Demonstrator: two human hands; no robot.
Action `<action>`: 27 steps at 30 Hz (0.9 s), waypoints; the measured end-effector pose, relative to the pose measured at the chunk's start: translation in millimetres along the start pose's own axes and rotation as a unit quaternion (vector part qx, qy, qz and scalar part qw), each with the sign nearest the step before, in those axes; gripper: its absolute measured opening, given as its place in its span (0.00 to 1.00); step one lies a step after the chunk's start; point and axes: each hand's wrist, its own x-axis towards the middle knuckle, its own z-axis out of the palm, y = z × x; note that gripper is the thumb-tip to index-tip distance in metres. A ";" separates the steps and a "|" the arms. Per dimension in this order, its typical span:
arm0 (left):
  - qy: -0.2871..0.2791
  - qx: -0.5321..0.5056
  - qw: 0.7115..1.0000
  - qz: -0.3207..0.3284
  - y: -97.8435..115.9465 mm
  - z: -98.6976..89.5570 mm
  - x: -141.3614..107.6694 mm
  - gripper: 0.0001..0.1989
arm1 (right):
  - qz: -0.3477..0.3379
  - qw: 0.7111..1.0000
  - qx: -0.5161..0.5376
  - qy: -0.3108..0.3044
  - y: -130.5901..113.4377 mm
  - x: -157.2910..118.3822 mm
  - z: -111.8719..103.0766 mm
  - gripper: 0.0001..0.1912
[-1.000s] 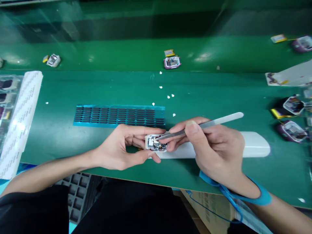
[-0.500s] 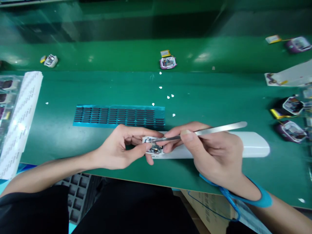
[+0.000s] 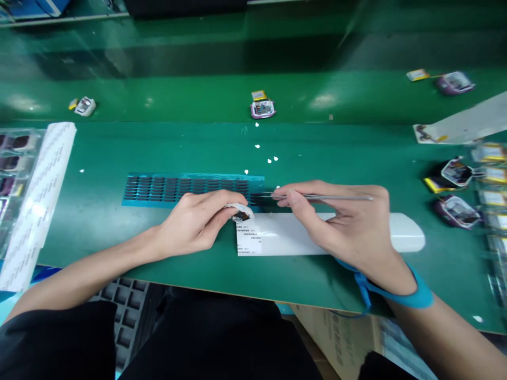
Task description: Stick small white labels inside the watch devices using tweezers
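Note:
Between thumb and fingers, my left hand (image 3: pixel 198 220) grips a small white device housing (image 3: pixel 242 212) with electronics inside, tilted up on edge. My right hand (image 3: pixel 340 219) is closed around metal tweezers (image 3: pixel 332 198), whose tips point left at the right end of a blue sheet of dark strips (image 3: pixel 190 190). Whether the tips touch a strip I cannot tell. Under both hands lies a long white strip (image 3: pixel 293 235) with printed backing at its left end. A blue wrist strap (image 3: pixel 412 295) circles my right wrist.
Several opened purple housings (image 3: pixel 457 212) with yellow batteries lie at the right. Another housing (image 3: pixel 262 109) sits at the back middle, a white one (image 3: pixel 85 106) at the back left. Clear trays (image 3: pixel 19 142) and a printed white sheet (image 3: pixel 47 184) stand left. Small white dots (image 3: pixel 257 146) are scattered mid-table.
My right hand has drawn the tweezers off the housing and up toward the blue sheet. My left hand has tilted the housing and raised it slightly. The view has shifted a little.

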 end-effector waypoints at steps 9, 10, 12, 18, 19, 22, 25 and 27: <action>-0.085 0.049 0.995 -0.002 -10.9 10.4 -0.2 0.10 | -0.022 0.999 -0.021 -0.019 8.2 3.0 2.5 0.10; -0.095 0.053 0.994 -0.006 -11.4 11.0 0.6 0.11 | -0.025 0.999 -0.022 -0.022 9.6 3.6 2.9 0.10; -0.115 0.060 0.991 -0.019 -11.4 11.4 2.4 0.11 | -0.044 0.998 -0.033 -0.034 12.2 4.8 2.3 0.09; -0.152 0.054 0.986 -0.047 -8.4 9.7 5.5 0.13 | -0.092 0.991 -0.031 -0.088 16.7 2.5 -1.7 0.10; -0.154 0.052 0.985 -0.049 -8.4 9.6 5.7 0.13 | -0.097 0.992 -0.033 -0.080 16.8 1.1 -0.9 0.10; -0.155 0.050 0.985 -0.050 -9.9 10.3 6.6 0.13 | -0.125 0.989 -0.047 -0.064 16.6 -3.2 2.5 0.11; -0.157 0.053 0.985 -0.053 -12.0 11.6 7.8 0.13 | -0.123 0.991 -0.040 -0.018 14.8 -4.7 2.4 0.16; -0.165 0.060 0.983 -0.053 -10.3 10.9 7.4 0.13 | -0.103 0.993 -0.032 0.039 12.4 -4.0 -0.7 0.19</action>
